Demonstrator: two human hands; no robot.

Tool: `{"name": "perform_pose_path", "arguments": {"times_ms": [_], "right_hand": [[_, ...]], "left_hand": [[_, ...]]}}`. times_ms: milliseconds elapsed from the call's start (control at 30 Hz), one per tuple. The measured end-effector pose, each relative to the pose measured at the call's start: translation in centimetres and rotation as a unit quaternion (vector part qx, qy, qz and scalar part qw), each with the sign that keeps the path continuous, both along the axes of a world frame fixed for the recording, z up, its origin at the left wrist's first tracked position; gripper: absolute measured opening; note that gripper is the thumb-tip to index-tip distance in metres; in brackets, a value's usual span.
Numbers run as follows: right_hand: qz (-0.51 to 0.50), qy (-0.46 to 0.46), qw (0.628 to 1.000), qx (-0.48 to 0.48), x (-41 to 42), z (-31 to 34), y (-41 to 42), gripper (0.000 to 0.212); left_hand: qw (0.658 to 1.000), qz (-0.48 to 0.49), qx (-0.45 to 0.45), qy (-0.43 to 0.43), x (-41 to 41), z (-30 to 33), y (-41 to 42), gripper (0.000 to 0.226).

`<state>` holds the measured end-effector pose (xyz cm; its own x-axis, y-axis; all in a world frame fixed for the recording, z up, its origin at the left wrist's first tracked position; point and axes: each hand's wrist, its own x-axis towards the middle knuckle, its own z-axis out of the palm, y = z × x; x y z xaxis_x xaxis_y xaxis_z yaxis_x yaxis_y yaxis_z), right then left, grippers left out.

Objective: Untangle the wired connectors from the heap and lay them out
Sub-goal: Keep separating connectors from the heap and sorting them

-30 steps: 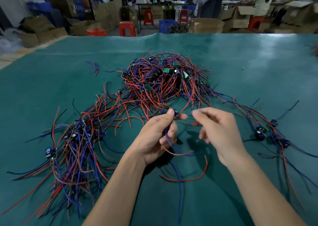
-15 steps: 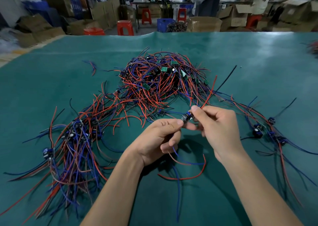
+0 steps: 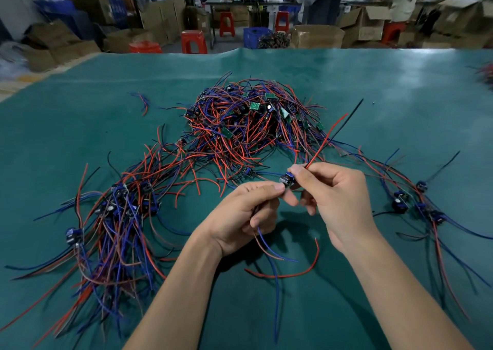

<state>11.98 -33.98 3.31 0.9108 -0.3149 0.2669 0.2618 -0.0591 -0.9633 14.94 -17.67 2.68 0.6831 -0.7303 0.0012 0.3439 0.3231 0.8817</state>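
Heap [image 3: 248,128] of tangled wired connectors sat mid-table [image 3: 400,88], toward the far side. Laid-out bunch [image 3: 112,224] spread to the near left of it, touching the heap's near-left edge. Smaller laid-out group [image 3: 416,203] lay to the right, near the right hand [image 3: 336,197]. Both hands were in front of the heap, left hand [image 3: 240,216] just beside the right, one connector [image 3: 287,180] between their fingertips. Loose wires [image 3: 288,272] lay on the table below the hands. Boxes [image 3: 317,36] and stools [image 3: 194,41] stood behind the table.

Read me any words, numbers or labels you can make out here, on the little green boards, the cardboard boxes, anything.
Nothing can be read.
Green boards in the wire heap: markings too small and blurred.
Cardboard boxes behind the table: faint print, blurred.
Connector held between both hands: no legible marking.
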Motion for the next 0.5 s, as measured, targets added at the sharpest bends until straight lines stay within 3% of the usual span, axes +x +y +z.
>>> {"name": "perform_pose_path", "arguments": {"times_ms": [333, 500], "right_hand": [[-0.215, -0.026, 0.972, -0.091, 0.7, 0.3, -4.2, 0.014], [-0.264, -0.020, 0.964, -0.008, 0.7, 0.5, -5.9, 0.020]], "left_hand": [[0.999, -0.018, 0.009, -0.032, 0.0, 0.1, 0.2, 0.029], [0.999, -0.030, 0.019, -0.041, 0.0, 0.0, -0.1, 0.028]]}}
